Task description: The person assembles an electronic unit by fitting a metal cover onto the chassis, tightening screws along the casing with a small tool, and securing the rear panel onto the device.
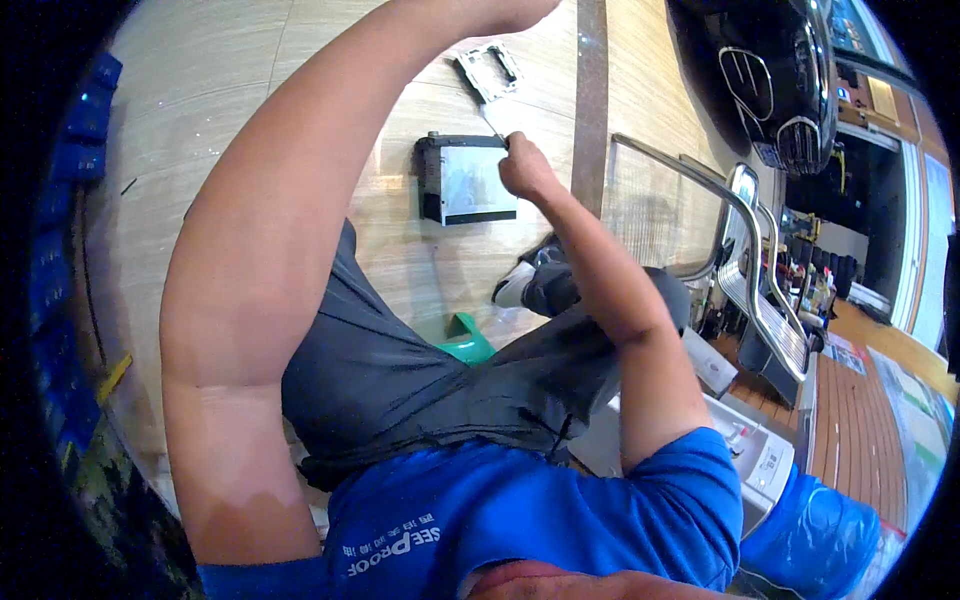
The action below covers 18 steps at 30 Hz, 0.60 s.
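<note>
My right hand (525, 167) is closed around a thin-shafted tool (490, 122) that looks like a screwdriver, its handle hidden in the fist. The shaft points away from me, towards a white and black rectangular frame (464, 70) on the floor. Just below and left of this hand sits a black box-shaped unit (430, 180) with a pale, shiny face. My left hand (515, 12) is at the top edge, beyond the frame piece; its fingers are cut off by the picture.
Under me is a green stool (468, 345), on a tiled floor (230, 80). A metal bench (745, 220) stands to the right, with a black car (770, 80) beyond it. Blue bins (85, 140) line the left side. A blue bag (815, 535) covers something at lower right.
</note>
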Motion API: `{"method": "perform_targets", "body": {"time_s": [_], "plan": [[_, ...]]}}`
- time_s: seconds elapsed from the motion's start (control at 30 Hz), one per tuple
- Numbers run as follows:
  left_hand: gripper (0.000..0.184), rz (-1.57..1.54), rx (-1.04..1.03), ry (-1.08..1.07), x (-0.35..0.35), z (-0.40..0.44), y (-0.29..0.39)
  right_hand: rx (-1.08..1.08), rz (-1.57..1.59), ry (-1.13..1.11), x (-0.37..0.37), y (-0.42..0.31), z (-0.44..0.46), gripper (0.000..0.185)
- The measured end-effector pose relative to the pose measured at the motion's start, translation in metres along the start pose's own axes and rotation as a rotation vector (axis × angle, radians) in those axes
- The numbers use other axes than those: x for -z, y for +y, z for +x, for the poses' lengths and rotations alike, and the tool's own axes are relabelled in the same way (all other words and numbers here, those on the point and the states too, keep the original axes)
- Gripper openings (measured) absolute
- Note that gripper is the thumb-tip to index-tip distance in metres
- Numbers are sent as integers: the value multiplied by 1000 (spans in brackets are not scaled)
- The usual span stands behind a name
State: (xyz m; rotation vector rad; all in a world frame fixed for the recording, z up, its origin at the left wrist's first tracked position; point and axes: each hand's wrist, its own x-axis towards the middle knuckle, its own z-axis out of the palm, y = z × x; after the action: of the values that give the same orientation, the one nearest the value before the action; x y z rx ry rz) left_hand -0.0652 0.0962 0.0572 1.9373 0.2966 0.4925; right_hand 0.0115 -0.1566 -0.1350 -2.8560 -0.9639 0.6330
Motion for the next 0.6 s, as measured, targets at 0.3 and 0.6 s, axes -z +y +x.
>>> {"method": "perform_targets", "body": {"time_s": [0.3, 0.6], "plan": [[37, 518, -54, -431, -15, -11, -8, 174, -51, -120, 17, -8, -35, 27], [39, 636, -43, -627, -14, -15, -1, 301, -25, 37, -17, -17, -20, 17]]}}
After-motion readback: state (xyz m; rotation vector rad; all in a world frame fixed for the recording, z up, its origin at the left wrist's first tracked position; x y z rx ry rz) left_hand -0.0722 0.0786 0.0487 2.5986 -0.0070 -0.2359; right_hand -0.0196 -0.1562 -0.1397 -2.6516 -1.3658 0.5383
